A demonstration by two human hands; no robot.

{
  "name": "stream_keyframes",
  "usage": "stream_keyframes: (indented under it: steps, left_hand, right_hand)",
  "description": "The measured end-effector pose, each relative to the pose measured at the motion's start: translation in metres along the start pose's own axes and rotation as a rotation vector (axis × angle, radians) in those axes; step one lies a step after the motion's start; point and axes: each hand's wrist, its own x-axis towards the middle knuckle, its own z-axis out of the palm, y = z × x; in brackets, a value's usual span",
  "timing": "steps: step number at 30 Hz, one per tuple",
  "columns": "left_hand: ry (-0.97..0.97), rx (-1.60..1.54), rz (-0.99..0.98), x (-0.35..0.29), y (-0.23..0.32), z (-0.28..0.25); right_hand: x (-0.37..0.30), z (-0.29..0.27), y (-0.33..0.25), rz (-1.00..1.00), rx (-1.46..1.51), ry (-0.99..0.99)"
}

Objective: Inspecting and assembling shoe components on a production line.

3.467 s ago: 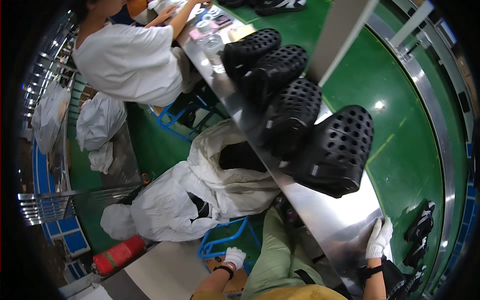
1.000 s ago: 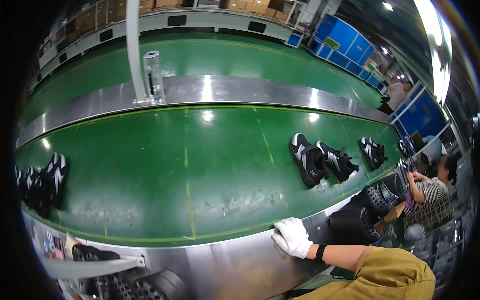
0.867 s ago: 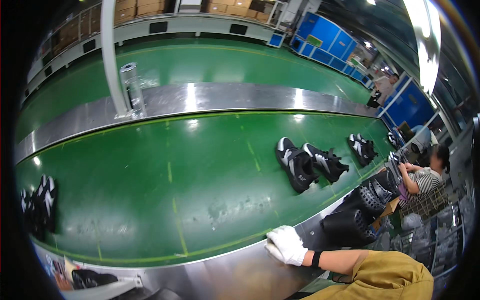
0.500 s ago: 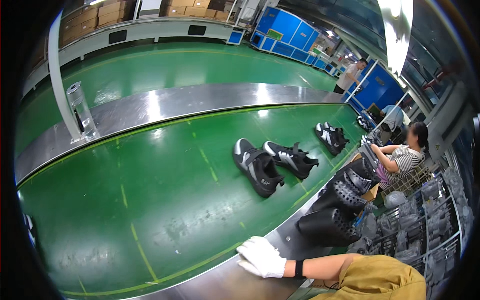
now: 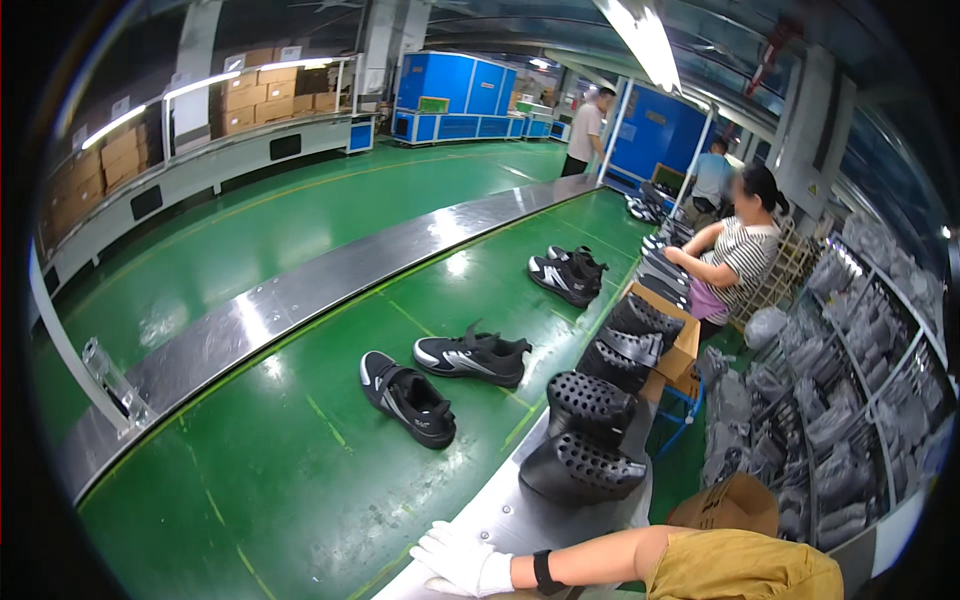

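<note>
My right hand (image 5: 462, 562), in a white glove with a black band at the wrist, rests flat on the metal edge (image 5: 505, 512) of the belt. Its fingers stretch leftward and nothing shows in its grasp. My left hand is out of view. Ahead on the green belt (image 5: 300, 480) lies a pair of black sneakers with grey and white trim: one sneaker (image 5: 408, 400) nearer, the other sneaker (image 5: 472, 358) just beyond it. Black hollow pieces with round holes (image 5: 585, 468) stand in a row on the metal edge, beyond my hand.
Farther along sits another pair of sneakers (image 5: 568, 274). A co-worker in a striped top (image 5: 745, 250) handles dark items beside a cardboard box (image 5: 682, 345). Racks with bagged grey items (image 5: 850, 400) fill the right. A clear cylinder (image 5: 112, 375) stands at the far-left rail.
The view has swung to the right, so the sneakers and black pieces appear farther left. My right hand stays on the metal edge. Another cardboard box has come into view beside my sleeve.
</note>
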Motion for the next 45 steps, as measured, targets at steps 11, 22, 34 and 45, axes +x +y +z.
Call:
stream_keyframes:
  steps: [11, 22, 34, 45]
  left_hand:
    - [0.125, 0.313, -0.004, -0.013, -0.044, -0.004]
    - [0.383, 0.536, -0.149, -0.075, -0.025, 0.038]
    - [0.546, 0.499, 0.033, -0.004, 0.152, 0.006]
    - [0.408, 1.077, -0.144, 0.06, 0.19, -0.035]
  right_hand:
    - [-0.008, -0.022, -0.012, -0.01, 0.022, -0.241]
    - [-0.132, -0.006, -0.038, 0.049, 0.189, -0.236]
    - [-0.207, 0.007, 0.015, -0.033, -0.012, 0.127]
    - [-0.222, 0.007, 0.02, -0.101, -0.104, 0.285]
